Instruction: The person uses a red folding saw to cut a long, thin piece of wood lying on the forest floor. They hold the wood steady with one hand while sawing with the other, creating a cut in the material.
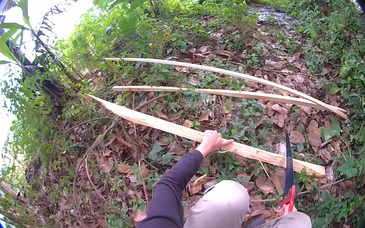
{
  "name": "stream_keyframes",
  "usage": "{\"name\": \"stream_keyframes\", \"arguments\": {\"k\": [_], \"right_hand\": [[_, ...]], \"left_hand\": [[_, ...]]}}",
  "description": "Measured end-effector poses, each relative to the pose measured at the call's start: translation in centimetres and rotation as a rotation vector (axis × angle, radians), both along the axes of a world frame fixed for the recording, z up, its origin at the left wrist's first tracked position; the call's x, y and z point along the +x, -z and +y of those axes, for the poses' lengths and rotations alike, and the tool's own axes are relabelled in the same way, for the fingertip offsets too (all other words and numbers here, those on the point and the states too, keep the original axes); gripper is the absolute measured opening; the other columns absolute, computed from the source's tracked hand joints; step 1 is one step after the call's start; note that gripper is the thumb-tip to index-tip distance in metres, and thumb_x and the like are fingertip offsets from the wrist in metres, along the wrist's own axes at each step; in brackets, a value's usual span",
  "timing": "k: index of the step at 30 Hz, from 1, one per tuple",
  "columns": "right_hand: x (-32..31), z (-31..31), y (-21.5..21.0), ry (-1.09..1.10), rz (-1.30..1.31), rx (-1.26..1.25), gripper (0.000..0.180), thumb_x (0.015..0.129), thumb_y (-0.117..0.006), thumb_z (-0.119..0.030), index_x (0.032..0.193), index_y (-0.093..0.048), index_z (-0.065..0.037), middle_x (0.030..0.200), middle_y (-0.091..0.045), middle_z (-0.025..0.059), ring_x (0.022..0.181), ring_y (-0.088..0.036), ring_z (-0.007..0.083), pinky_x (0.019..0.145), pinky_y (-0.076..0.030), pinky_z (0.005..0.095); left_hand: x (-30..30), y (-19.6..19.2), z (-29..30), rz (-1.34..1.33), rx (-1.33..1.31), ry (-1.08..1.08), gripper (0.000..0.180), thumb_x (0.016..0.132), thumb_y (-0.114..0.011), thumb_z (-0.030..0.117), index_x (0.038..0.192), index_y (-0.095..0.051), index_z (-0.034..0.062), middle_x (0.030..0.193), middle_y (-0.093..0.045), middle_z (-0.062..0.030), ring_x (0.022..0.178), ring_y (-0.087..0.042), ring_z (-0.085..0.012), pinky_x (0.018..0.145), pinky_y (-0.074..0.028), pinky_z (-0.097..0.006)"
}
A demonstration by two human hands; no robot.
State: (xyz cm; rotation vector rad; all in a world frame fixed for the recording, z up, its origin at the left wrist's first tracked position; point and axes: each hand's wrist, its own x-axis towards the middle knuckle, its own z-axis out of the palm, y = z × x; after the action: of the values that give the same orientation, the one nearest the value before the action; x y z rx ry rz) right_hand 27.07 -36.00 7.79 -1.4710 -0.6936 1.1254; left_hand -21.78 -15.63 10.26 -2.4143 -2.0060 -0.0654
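A long, pale, rough-cut wooden plank (161, 125) lies slantwise before me, tapering to a point at its far left and blunt at its near right end. My left hand (212, 142) is closed over its middle, the fingers wrapped round the edge. Close to my right knee, my right hand (286, 210) grips the red handle of a handsaw (288, 165). The saw's dark blade points away from me and crosses over the plank near its right end. Whether the teeth touch the wood I cannot tell. Part of my right hand is hidden by the handle.
Beyond the plank, two thin pale wooden strips (199, 66) lie on the ground, meeting at their right ends. Dry brown leaves (276, 117) and low green plants cover the slope. A bare curved branch (92, 148) lies at the left. My bent knee (221, 203) is close below the plank.
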Motion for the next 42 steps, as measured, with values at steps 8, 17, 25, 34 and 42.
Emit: {"name": "stream_keyframes", "arguments": {"k": [8,17,25,34,42], "right_hand": [[0.9,-2.9,1.8,-0.010,-0.064,0.051,0.030,0.086,-0.062,0.001,0.064,-0.044,-0.009,0.049,-0.042,-0.0009,0.038,-0.040,0.0096,0.038,-0.030,0.0277],[-2.4,-3.6,-1.5,-0.118,-0.226,0.054,0.026,0.082,-0.073,-0.004,0.065,-0.054,-0.008,0.057,-0.054,-0.0025,0.051,-0.047,0.0075,0.050,-0.036,0.0271],[-2.7,-2.4,-2.6,-0.284,0.230,-0.093,0.027,0.098,-0.062,-0.026,0.084,-0.064,-0.002,0.067,-0.063,0.0039,0.051,-0.049,0.0055,0.047,-0.036,0.0219],[-1.0,0.7,-4.9,-0.308,0.310,-0.048,0.033,0.099,-0.058,-0.015,0.069,-0.051,-0.006,0.056,-0.048,-0.0001,0.047,-0.043,0.0083,0.047,-0.034,0.0265],[-1.8,2.9,-6.8,-0.286,0.259,-0.020,0.026,0.097,-0.060,-0.010,0.072,-0.054,-0.004,0.055,-0.048,-0.0021,0.044,-0.041,0.0060,0.041,-0.029,0.0251]], "left_hand": [[1.7,-4.0,0.1,0.024,0.055,-0.004,0.087,0.084,-0.045,0.082,0.043,-0.062,0.0073,0.040,-0.052,-0.0107,0.038,-0.057,-0.0245,0.041,-0.041,-0.039],[8.2,-2.7,-0.3,-0.103,-0.120,0.048,0.058,0.095,-0.053,0.058,0.101,-0.062,0.0014,0.101,-0.061,-0.0160,0.098,-0.059,-0.0326,0.083,-0.046,-0.045],[17.7,0.2,0.1,-0.120,-0.110,0.406,0.082,0.084,-0.060,0.070,0.127,-0.054,0.0010,0.109,-0.058,-0.0145,0.102,-0.057,-0.0294,0.089,-0.042,-0.043],[17.3,3.5,4.7,-0.051,0.042,0.344,0.074,0.069,-0.071,0.074,0.098,-0.060,0.0060,0.090,-0.063,-0.0072,0.094,-0.060,-0.0225,0.072,-0.047,-0.041],[17.2,3.8,7.1,-0.056,0.056,0.375,0.070,0.071,-0.073,0.069,0.094,-0.059,0.0049,0.088,-0.064,-0.0100,0.090,-0.063,-0.0278,0.073,-0.048,-0.044]]}}
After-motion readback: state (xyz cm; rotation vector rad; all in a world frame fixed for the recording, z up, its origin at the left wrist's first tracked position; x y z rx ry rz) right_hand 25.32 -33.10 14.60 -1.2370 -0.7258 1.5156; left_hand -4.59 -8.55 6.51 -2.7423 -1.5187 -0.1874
